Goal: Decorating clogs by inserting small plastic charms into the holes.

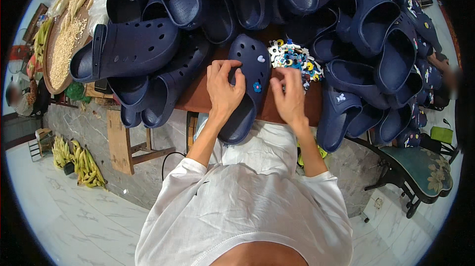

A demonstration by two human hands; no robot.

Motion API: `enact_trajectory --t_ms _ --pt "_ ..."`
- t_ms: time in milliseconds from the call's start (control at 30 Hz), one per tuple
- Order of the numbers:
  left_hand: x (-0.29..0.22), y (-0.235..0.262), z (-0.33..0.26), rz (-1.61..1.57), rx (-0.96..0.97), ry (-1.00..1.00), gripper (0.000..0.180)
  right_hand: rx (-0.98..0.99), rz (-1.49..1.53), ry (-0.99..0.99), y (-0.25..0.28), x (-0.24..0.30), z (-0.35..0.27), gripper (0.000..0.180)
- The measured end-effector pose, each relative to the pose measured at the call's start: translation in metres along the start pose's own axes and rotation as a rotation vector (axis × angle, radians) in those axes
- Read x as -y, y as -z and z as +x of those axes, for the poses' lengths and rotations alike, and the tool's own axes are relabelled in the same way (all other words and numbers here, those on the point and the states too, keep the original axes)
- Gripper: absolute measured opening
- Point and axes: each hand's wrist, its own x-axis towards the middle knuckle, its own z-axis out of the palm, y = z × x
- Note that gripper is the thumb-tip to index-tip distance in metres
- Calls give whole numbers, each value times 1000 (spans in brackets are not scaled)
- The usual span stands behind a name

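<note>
Navy clog (247, 88) lies toe-away on brown table edge (198, 98), between piled clogs (148, 43). Left hand (223, 88) grips its side, steadying it. Right hand (289, 98), fingers bent, reaches beside clog toward charm heap (293, 58); whether it pinches a charm, cannot tell. Two charms already sit on upper.

Both arms come up from the bottom of the picture in white sleeves pushed to the elbows. The left hand (223, 89) sits in the middle of the picture, palm down, with its fingers bent and spread a little. The right hand (289, 98) is just to its right, palm down too, fingers reaching up and pinched close.
</note>
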Motion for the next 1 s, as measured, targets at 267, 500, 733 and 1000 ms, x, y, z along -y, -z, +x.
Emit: enact_trajectory --t_ms 267,500,733,1000 --pt "-6 1 1 -75 -16 -41 11 -48 -62 161 -30 26 -28 29" --pt "-2 5 -1 -63 -17 -109 12 -92 -1 137 -36 25 -34 23" --pt "-9 -1 -1 -96 -26 -88 13 -116 113 16 -40 18 -38 23" --pt "-4 4 1 -95 63 -15 13 -96 246 -52 -37 26 -33 27"
